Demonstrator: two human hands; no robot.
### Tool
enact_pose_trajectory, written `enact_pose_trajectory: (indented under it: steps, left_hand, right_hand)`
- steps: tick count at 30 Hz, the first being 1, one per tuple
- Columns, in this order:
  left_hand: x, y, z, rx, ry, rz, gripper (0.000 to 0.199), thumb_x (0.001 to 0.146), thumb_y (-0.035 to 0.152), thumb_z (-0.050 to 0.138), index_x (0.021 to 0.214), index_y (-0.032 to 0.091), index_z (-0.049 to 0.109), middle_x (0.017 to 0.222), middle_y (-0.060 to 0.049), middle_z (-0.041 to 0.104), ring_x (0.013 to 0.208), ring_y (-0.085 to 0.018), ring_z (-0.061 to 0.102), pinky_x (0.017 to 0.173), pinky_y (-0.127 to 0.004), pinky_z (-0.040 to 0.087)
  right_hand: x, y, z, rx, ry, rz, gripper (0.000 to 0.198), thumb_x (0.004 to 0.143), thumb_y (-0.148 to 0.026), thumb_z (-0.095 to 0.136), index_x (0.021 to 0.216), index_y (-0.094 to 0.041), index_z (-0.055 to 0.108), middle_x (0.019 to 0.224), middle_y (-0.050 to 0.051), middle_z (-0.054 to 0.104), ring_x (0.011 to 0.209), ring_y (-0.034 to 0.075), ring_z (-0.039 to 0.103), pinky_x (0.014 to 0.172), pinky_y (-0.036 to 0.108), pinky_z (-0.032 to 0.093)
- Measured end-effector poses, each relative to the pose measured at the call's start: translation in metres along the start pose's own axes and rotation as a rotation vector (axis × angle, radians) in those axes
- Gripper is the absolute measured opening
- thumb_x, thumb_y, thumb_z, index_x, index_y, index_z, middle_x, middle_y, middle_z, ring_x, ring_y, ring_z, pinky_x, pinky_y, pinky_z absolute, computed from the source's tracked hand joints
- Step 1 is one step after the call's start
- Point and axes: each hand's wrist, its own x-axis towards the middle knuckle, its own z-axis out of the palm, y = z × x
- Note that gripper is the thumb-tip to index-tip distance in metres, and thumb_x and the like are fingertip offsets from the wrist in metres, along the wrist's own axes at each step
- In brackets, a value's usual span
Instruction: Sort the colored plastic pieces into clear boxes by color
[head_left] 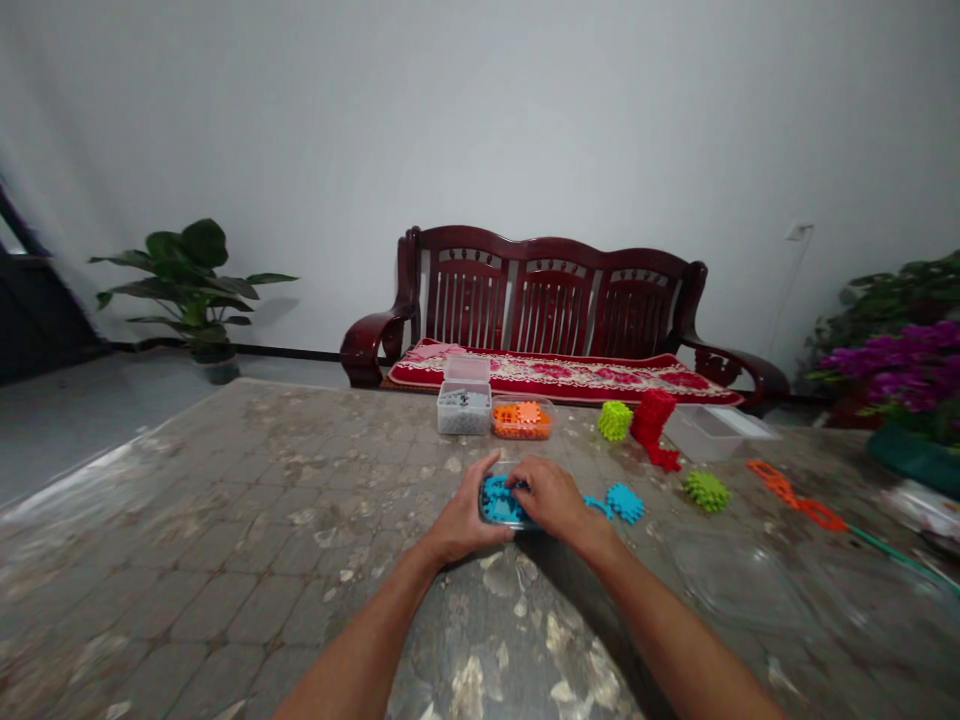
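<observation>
While the left hand [463,515] curves around the left end of a clear box [495,524], with the thumb along its near side and the fingers at its far side, the right hand [551,495] bends its fingers down onto the blue pieces [496,490] inside. So the left grip is closed on the box; whether the right fingers pinch a piece, I cannot tell, because the knuckles cover the tips.

The box rests on the table [300,480], directly under both hands. It looks thin-walled and is probably of light plastic, so I judge that a strong squeeze could bend the walls, and the smooth surface may be a little slippery. To hold it by two opposite walls, low, seems safer than by the rim alone.

The blue pieces look like plastic too, light and rather stiff, not fragile. Their teeth should give good hold to the fingertips, but they may also catch on each other, so one piece is best taken by its edge. Just to the right of the grip lies a blue gear [625,503], flat and easy to pinch across the teeth. Beyond the grip are orange pieces [519,424] in their own box, and farther right stands a red stack [652,418], which could probably tip if it is knocked.
</observation>
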Motion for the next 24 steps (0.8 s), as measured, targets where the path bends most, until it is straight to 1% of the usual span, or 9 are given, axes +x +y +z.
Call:
enact_pose_trajectory:
  steps: [2, 4, 7, 9, 11, 14, 17, 21, 24]
  left_hand:
    - [0.0, 0.001, 0.0, 0.0, 0.004, 0.005, 0.11, 0.061, 0.028, 0.089, 0.155, 0.022, 0.034, 0.154, -0.015, 0.042, 0.138, -0.037, 0.047, 0.12, -0.054, 0.037]
    - [0.0, 0.003, 0.0, 0.0, 0.002, 0.002, 0.11, 0.061, 0.03, 0.09, 0.155, 0.022, 0.034, 0.153, -0.015, 0.042, 0.138, -0.037, 0.047, 0.119, -0.055, 0.037]
    - [0.0, 0.006, 0.0, 0.012, -0.002, -0.012, 0.11, 0.061, 0.03, 0.09, 0.155, 0.022, 0.034, 0.154, -0.016, 0.042, 0.138, -0.037, 0.047, 0.119, -0.055, 0.038]
    - [-0.001, 0.008, -0.001, 0.018, -0.003, -0.023, 0.109, 0.061, 0.028, 0.088, 0.156, 0.023, 0.033, 0.154, -0.015, 0.042, 0.138, -0.037, 0.047, 0.118, -0.055, 0.039]
    - [-0.001, 0.01, -0.002, 0.012, -0.006, -0.035, 0.108, 0.062, 0.025, 0.087, 0.156, 0.024, 0.033, 0.154, -0.014, 0.042, 0.138, -0.037, 0.047, 0.117, -0.055, 0.04]
    - [-0.002, 0.01, -0.002, -0.001, -0.014, -0.046, 0.108, 0.062, 0.024, 0.086, 0.156, 0.024, 0.033, 0.155, -0.015, 0.041, 0.139, -0.037, 0.046, 0.118, -0.055, 0.04]
    - [-0.002, 0.01, -0.002, 0.004, -0.007, -0.054, 0.107, 0.062, 0.023, 0.086, 0.156, 0.026, 0.033, 0.155, -0.013, 0.042, 0.139, -0.036, 0.047, 0.118, -0.056, 0.04]
    - [-0.003, 0.012, -0.003, -0.004, -0.005, -0.065, 0.107, 0.063, 0.023, 0.085, 0.156, 0.026, 0.033, 0.154, -0.013, 0.044, 0.139, -0.036, 0.047, 0.118, -0.055, 0.04]
    - [-0.003, 0.014, -0.004, 0.006, -0.006, -0.062, 0.107, 0.063, 0.024, 0.084, 0.156, 0.025, 0.033, 0.153, -0.013, 0.044, 0.139, -0.036, 0.047, 0.119, -0.055, 0.039]
  right_hand:
    - [0.001, -0.001, 0.002, 0.0, 0.017, 0.013, 0.028, 0.084, -0.012, 0.06, 0.102, -0.022, 0.079, 0.105, 0.007, 0.076, 0.104, 0.023, 0.067, 0.093, 0.031, 0.048]
    - [0.0, 0.003, 0.003, 0.034, 0.063, -0.008, 0.027, 0.083, -0.014, 0.061, 0.102, -0.023, 0.079, 0.106, 0.007, 0.077, 0.107, 0.024, 0.066, 0.096, 0.034, 0.048]
    - [-0.003, 0.023, -0.002, 0.135, 0.2, -0.017, 0.028, 0.084, -0.017, 0.061, 0.105, -0.023, 0.078, 0.111, 0.006, 0.077, 0.112, 0.025, 0.066, 0.103, 0.038, 0.046]
    - [-0.008, 0.047, -0.008, 0.204, 0.294, 0.062, 0.028, 0.084, -0.018, 0.058, 0.104, -0.022, 0.079, 0.111, 0.007, 0.078, 0.111, 0.025, 0.067, 0.103, 0.04, 0.048]
    - [-0.016, 0.075, -0.012, 0.263, 0.334, 0.192, 0.03, 0.084, -0.018, 0.054, 0.101, -0.02, 0.079, 0.106, 0.008, 0.08, 0.103, 0.025, 0.071, 0.097, 0.04, 0.052]
    - [-0.034, 0.111, -0.015, 0.305, 0.31, 0.346, 0.034, 0.082, -0.016, 0.053, 0.104, -0.018, 0.079, 0.098, 0.008, 0.081, 0.091, 0.025, 0.074, 0.087, 0.038, 0.056]
    - [-0.052, 0.127, -0.012, 0.246, 0.253, 0.408, 0.036, 0.08, -0.017, 0.058, 0.11, -0.017, 0.078, 0.103, 0.009, 0.081, 0.094, 0.025, 0.074, 0.087, 0.037, 0.056]
    - [-0.068, 0.12, -0.011, 0.064, 0.099, 0.349, 0.048, 0.074, -0.022, 0.069, 0.122, -0.019, 0.074, 0.12, 0.01, 0.077, 0.109, 0.028, 0.07, 0.095, 0.038, 0.052]
    - [-0.072, 0.109, -0.012, -0.085, 0.031, 0.316, 0.057, 0.07, -0.022, 0.072, 0.127, -0.02, 0.072, 0.122, 0.012, 0.075, 0.115, 0.033, 0.066, 0.098, 0.042, 0.049]
